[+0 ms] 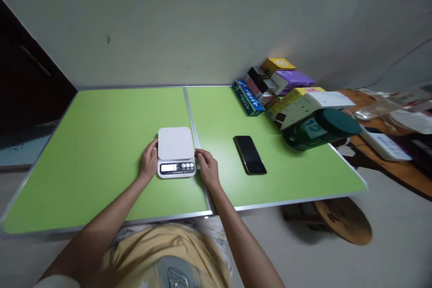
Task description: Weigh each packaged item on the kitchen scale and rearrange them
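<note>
A white digital kitchen scale [176, 144] rests on the green table, its bare weighing plate facing up. The lit display on its front panel seems to read 0. Against the scale's left side is my left hand [149, 159], its fingers closed round the edge and partly hidden. My right hand [208, 167] grips the opposite edge, thumb and fingers pressed at the right side. To the right of that hand lies a black phone [250, 155], screen up and dark.
The green folding table [111, 144] has a metal seam down its middle. Several boxes [290, 82] are piled at its back right, with a dark green jar [305, 134] before them. A wooden stool [344, 220] stands below the right end; a wall borders the back.
</note>
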{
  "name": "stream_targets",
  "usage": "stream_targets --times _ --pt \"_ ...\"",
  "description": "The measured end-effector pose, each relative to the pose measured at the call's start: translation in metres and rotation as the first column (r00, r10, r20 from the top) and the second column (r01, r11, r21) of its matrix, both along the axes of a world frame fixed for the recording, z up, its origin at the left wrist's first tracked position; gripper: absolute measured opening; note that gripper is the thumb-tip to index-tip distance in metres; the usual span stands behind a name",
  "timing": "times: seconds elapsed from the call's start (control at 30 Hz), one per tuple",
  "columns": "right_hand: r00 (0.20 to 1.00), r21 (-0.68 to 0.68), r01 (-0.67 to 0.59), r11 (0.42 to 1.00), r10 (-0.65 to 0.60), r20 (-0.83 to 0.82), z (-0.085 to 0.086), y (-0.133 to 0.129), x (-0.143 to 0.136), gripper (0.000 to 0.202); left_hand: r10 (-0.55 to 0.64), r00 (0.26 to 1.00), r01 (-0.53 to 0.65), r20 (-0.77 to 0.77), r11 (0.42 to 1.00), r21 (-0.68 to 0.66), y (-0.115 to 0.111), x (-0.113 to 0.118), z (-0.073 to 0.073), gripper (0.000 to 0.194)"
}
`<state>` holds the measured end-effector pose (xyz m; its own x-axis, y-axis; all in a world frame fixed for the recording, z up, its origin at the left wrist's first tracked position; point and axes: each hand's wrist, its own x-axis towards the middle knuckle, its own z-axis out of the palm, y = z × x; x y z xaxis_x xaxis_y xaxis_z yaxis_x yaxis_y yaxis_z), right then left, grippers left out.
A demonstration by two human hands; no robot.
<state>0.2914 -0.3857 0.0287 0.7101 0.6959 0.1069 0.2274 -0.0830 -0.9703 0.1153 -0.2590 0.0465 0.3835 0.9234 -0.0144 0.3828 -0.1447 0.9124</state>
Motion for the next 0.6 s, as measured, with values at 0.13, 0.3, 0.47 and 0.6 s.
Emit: stream_targets --times 0.13,0.3,0.47,0.6 --pt "0.999 -0.015 0.021 1.0 -0.021 0.042 0.002 0.003 -0.001 0.025 0.001 1.0 -0.001 0.009 1.0 0.006 0.002 -0.001 -0.002 0.045" --pt "0.996 -0.025 0.033 0.999 -0.031 0.081 0.006 0.003 -0.002 0.023 0.005 1.0 -0.006 0.031 0.999 0.032 0.004 -0.004 -0.006 0.041" --pt "0.996 -0.043 0.037 0.998 -0.033 0.086 0.008 0.001 -0.003 0.023 -0.014 0.999 0.013 0.04 0.999 0.029 0.004 -0.005 -0.008 0.04" --pt "0.995 -0.068 0.051 0.996 -0.045 0.085 0.007 0.002 -0.004 0.022 -0.044 0.997 0.042 0.059 0.998 0.037 0.006 -0.004 -0.013 0.041"
